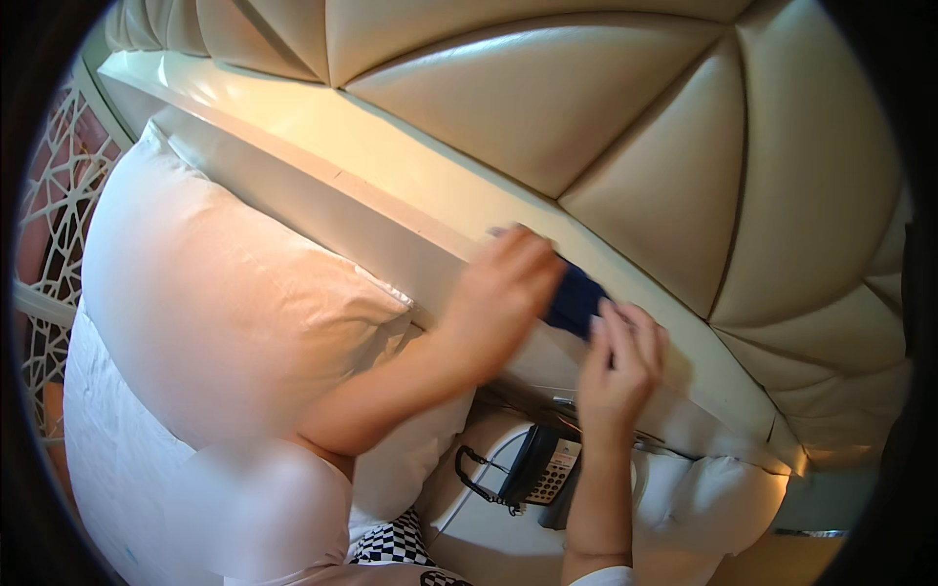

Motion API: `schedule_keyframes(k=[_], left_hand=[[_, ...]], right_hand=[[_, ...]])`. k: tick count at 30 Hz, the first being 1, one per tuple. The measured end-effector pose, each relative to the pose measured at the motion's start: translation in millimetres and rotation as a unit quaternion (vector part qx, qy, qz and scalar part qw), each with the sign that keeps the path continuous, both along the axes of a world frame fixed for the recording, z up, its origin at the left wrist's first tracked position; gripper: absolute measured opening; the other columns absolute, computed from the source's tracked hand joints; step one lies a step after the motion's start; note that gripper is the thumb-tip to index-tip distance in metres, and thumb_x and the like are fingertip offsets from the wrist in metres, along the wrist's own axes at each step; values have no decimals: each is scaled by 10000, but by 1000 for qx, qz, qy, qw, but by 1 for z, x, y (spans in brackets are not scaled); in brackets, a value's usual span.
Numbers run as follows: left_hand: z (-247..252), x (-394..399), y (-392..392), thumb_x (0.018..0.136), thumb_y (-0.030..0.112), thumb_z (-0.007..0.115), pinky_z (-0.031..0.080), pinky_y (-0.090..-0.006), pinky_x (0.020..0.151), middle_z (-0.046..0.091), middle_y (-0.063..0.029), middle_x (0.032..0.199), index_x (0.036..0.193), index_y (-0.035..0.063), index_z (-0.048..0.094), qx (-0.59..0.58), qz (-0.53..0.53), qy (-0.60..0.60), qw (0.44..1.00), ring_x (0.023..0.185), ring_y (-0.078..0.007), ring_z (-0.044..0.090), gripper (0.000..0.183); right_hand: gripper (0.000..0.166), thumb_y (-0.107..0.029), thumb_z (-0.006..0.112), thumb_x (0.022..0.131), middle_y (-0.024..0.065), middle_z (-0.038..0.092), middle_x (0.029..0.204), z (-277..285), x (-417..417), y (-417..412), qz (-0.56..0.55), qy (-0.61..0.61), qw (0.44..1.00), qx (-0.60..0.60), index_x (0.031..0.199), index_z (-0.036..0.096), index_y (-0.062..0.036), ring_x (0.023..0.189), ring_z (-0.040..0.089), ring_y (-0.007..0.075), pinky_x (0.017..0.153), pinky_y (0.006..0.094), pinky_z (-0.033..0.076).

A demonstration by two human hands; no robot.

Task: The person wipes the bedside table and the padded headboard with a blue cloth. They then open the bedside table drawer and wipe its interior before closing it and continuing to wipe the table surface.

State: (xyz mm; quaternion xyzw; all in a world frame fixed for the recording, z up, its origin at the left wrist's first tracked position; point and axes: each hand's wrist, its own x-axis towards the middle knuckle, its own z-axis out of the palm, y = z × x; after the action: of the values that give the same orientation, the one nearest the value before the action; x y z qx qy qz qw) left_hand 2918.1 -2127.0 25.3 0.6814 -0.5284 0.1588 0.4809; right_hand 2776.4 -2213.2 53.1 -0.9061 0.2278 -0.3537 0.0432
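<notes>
A dark blue cloth (579,299) is stretched between my two hands just above the cream headboard ledge (359,157). My left hand (509,282), blurred, grips its upper-left end, with that forearm crossing over the large white pillow (220,293). At the lower-right end, the fingers of my right hand (623,355) pinch the cloth. Whether the cloth touches the ledge cannot be told. Part of it is hidden behind my left fingers.
Below my hands, a black corded telephone (546,469) sits on a white bedside table (469,524). Another white pillow (703,498) lies to its right. Padded beige wall panels (645,146) rise behind the ledge. At far left stands a white lattice screen (69,190).
</notes>
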Motion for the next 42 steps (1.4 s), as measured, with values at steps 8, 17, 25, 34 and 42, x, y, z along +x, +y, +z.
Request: schedule_keyframes(k=[8, 17, 25, 34, 42], left_hand=[[5, 134, 69, 756, -50, 623, 485, -342, 834, 660, -116, 952, 908, 29, 703, 25, 182, 3, 983, 919, -283, 599, 189], [10, 54, 6, 761, 99, 716, 465, -386, 897, 590, -150, 1088, 1009, 49, 702, 93, 123, -54, 987, 1017, -321, 548, 253], [19, -36, -51, 775, 164, 657, 460, -336, 874, 566, -89, 1056, 1030, 59, 665, 154, 6, -66, 986, 1048, -267, 494, 277], [20, 61, 16, 732, 29, 712, 469, -377, 808, 609, -102, 980, 963, 32, 708, 80, 103, 10, 991, 916, -288, 553, 231], [26, -4, -23, 759, 58, 698, 459, -367, 819, 604, -102, 956, 980, 25, 706, 106, 61, -36, 992, 916, -284, 542, 223]], right_hand=[[228, -8, 592, 746, 134, 582, 1014, -13, 133, 31, 200, -75, 974, 72, 957, 677, -7, 975, 529, 313, 858, 409, 446], [203, 13, 576, 761, 154, 620, 986, -3, 54, -24, 78, -45, 995, 45, 898, 721, -28, 950, 570, 322, 858, 410, 449], [276, 91, 576, 735, 148, 621, 1031, 7, -35, -40, -124, -16, 990, 59, 959, 697, -16, 980, 571, 334, 886, 406, 457], [237, 51, 590, 700, 141, 628, 1005, -6, 71, -9, 49, -109, 991, 66, 899, 710, 1, 946, 572, 325, 861, 394, 461], [186, 19, 594, 698, 106, 621, 951, -8, 6, -44, -13, -108, 993, 35, 823, 715, -46, 900, 565, 300, 802, 397, 442]])
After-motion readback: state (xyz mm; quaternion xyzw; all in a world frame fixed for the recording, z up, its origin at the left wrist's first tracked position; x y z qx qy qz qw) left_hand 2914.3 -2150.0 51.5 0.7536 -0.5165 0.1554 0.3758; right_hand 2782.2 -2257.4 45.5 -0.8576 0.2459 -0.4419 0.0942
